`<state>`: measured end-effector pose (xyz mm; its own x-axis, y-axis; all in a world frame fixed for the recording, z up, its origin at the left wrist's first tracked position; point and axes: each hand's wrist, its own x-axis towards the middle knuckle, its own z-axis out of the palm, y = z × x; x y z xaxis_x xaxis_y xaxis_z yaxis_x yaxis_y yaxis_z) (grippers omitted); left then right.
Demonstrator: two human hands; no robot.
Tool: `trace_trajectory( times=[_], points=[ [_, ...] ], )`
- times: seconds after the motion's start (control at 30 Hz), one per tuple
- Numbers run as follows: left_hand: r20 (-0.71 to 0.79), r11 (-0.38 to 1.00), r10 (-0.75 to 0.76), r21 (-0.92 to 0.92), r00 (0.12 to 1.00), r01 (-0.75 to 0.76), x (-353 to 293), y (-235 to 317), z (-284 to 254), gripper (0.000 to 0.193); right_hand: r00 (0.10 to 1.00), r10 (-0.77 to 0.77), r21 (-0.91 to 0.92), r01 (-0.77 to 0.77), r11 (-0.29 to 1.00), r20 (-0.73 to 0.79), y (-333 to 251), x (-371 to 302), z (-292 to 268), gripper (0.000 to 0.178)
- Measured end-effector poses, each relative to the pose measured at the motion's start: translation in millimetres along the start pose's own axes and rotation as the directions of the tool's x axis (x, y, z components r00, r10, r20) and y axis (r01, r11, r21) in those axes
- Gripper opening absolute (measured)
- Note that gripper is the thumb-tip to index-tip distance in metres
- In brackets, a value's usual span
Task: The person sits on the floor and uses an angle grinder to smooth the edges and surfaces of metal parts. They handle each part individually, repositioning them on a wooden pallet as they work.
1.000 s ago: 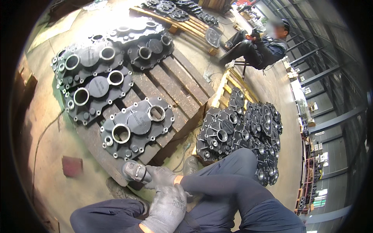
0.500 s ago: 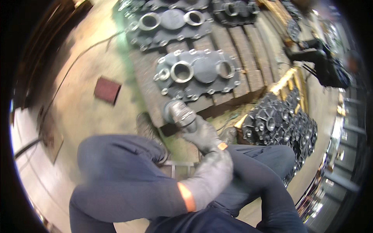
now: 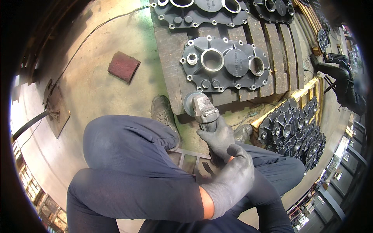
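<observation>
Ahead of your hands, and largest of all, lies the slatted wooden pallet (image 3: 171, 73), its near corner just beyond the tool you hold. Right of your hands stands a second, yellowish pallet (image 3: 316, 87), loaded with a crowded pile of dark castings (image 3: 291, 130). Farther out on that side, well apart from you, sits another person (image 3: 342, 79) in dark clothes.

On the wooden pallet, straight ahead of your hands, a dark grey cover casting (image 3: 236, 62) lies flat, with two bright-rimmed round openings and a ring of small bolt holes. Beyond it, farther from your hands, lies a similar casting (image 3: 210, 17), cut off by the upper edge of the view.

Your gloved right hand (image 3: 219, 136) is closed around the angle grinder (image 3: 206, 112), its head pointing away from you. Your gloved left hand (image 3: 235, 174) crosses over and rests against your right wrist, fingers bent; you cannot tell how firmly it grips.

Your left shoe (image 3: 162, 110) is on the floor, left of the grinder. Farther left and ahead of your hands lies a dark red block (image 3: 123, 66). The grinder's round disc (image 3: 189, 104) appears over the pallet's near corner; contact is unclear.
</observation>
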<state>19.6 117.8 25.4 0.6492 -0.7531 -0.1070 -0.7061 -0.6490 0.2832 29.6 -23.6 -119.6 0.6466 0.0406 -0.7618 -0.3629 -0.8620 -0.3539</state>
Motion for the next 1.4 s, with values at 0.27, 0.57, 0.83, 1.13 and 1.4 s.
trace_trajectory(
  times=[0.27,0.57,0.83,1.13,1.4],
  points=[
    [0.017,1.0,-0.008,0.009,1.0,0.008,-12.8,-16.3,-6.7,0.027,0.995,-0.085,0.043,0.087,0.995,-0.048,-7.7,5.3,0.3,0.07],
    [0.009,1.0,0.01,-0.008,1.0,-0.01,-14.4,-19.1,-4.4,0.027,0.989,-0.127,0.031,0.13,0.991,-0.07,-13.1,14.4,0.5,0.069],
    [-0.002,0.999,0.028,-0.022,1.0,-0.028,-12.2,-19.9,-2.2,0.028,0.992,-0.017,-0.07,0.026,0.997,0.121,-1.2,-7.5,-1.5,0.077],
    [-0.024,0.998,0.06,-0.015,0.998,-0.06,-5.9,-12.5,-5.1,0.028,0.974,-0.224,-0.016,0.224,0.975,-0.04,-30.5,7.3,6.9,0.067],
    [-0.016,0.997,0.07,-0.024,0.997,-0.07,-4.0,-15.0,-4.1,0.028,0.942,-0.298,0.0,0.301,0.954,-0.154,-33.1,24.8,20.7,0.062]
  ],
)
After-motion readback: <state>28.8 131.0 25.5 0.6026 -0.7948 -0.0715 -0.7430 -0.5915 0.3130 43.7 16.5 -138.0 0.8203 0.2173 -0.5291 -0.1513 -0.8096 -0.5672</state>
